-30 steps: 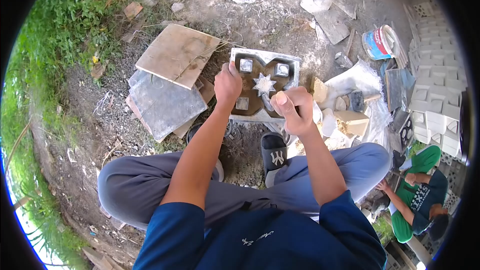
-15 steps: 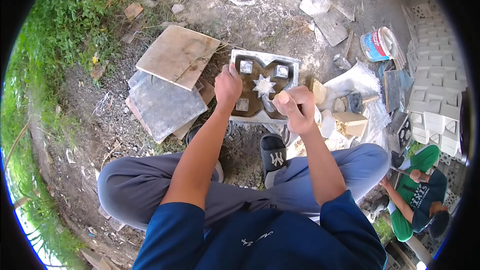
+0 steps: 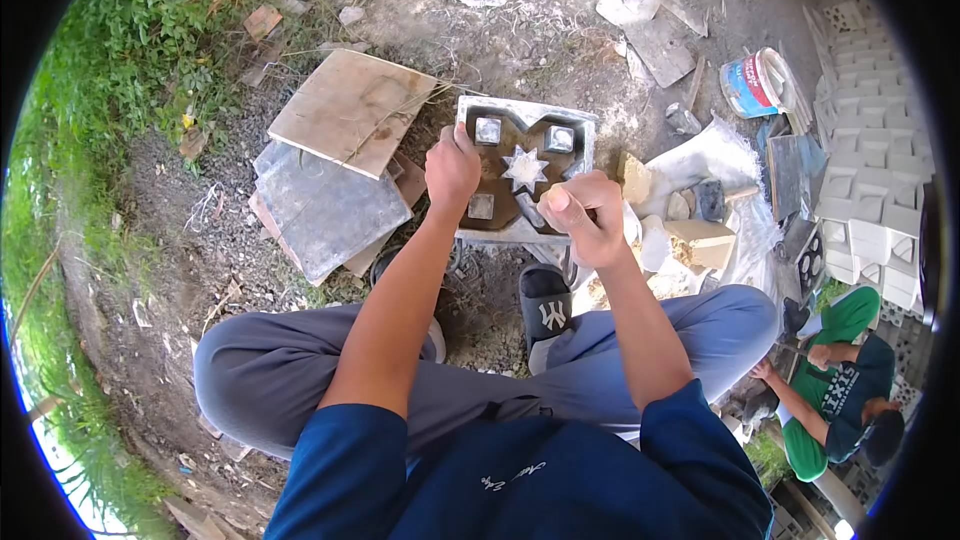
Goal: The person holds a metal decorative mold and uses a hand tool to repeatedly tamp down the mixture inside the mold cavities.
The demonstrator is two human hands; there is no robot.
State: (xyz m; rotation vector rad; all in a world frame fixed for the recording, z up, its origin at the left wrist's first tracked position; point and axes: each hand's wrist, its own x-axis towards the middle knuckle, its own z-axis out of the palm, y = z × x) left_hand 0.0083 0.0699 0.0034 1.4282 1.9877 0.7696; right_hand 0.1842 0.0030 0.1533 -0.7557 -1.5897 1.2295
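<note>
A square metal mold (image 3: 527,109) lies in front of my feet, with small square blocks and a star-shaped piece (image 3: 524,169) inside its frame. My left hand (image 3: 453,172) is wrapped round the mold's left side. Over the lower right corner of the mold, my right hand (image 3: 585,217) is closed in a fist round a tool, whose grey end shows beside the fingers above the mold. Most of that tool is hidden by the hand.
Stacked boards (image 3: 352,112) lie to the left. At the right are a paint bucket (image 3: 757,84), a white sack (image 3: 715,155), a yellowish block (image 3: 704,243) and piled pale blocks (image 3: 868,160). Another person (image 3: 850,390) sits at the lower right.
Both my hands keep their grips, and the view has shifted slightly. The other person's hand rose a little and came back down.
</note>
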